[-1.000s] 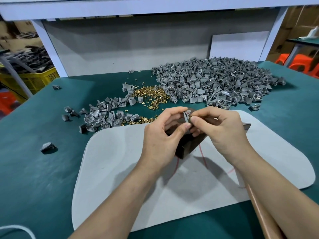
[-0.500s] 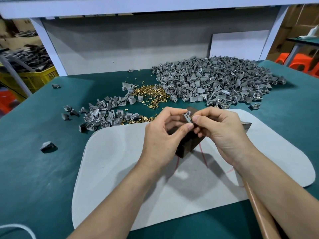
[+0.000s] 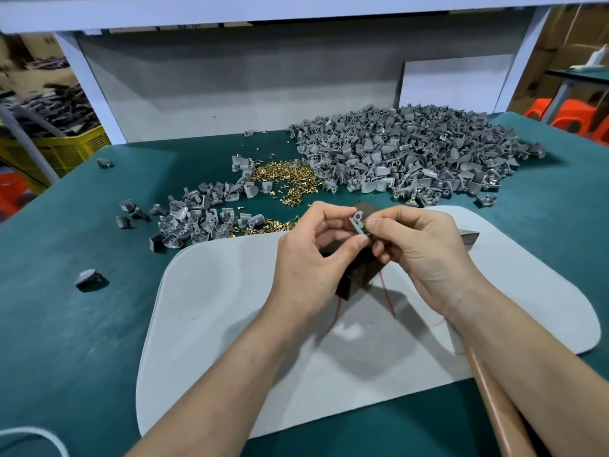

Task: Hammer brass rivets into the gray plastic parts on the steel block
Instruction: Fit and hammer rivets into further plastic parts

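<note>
1. Gray plastic part [image 3: 357, 222] is held just above the steel block [image 3: 359, 275]. The left hand [image 3: 306, 258] pinches it between thumb and forefinger, and the right hand [image 3: 425, 255] pinches its other edge (rivet there? cannot tell).
2. Handling, my guess: the part is light, stiff and smooth-moulded, so it may slip on the curved face. Best held by the flat edges, leaving the round boss clear.
3. The block is dark, square-cornered and probably heavy. It sits on a matte white mat [image 3: 230, 324].
4. Brass rivets [image 3: 290, 183] are tiny and shiny, lying loose on the green table cover [image 3: 66, 324].
5. A heap of parts [image 3: 412, 159] lies behind.
</note>
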The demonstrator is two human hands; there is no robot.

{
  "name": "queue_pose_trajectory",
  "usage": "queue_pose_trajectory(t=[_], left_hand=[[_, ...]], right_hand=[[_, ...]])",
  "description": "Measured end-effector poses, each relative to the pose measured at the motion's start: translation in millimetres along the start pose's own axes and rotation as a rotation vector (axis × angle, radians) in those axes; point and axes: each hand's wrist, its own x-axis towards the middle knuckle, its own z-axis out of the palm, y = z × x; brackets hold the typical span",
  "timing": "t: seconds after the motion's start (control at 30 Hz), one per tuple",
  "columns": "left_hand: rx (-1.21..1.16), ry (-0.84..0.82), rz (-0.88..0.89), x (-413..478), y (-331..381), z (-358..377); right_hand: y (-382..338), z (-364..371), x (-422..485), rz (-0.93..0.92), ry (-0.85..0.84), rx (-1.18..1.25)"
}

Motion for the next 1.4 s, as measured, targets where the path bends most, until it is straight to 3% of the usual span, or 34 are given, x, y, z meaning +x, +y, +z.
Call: queue_pose_trajectory(t=[0.3, 0.97, 1.4], left_hand=[[0.002, 0.006, 0.007, 0.5, -1.5, -0.7], [0.011, -0.018, 0.020, -0.8, -3.0, -0.6], [0.081, -0.007, 0.028, 0.4, -6.5, -1.8]], right_hand=[[-3.4, 1.6, -1.3, 0.062, -0.011, 0.101], [1.8, -2.0, 1.2, -0.066, -0.003, -0.134], [1.1, 1.1, -0.6, -0.048, -0.002, -0.140]])
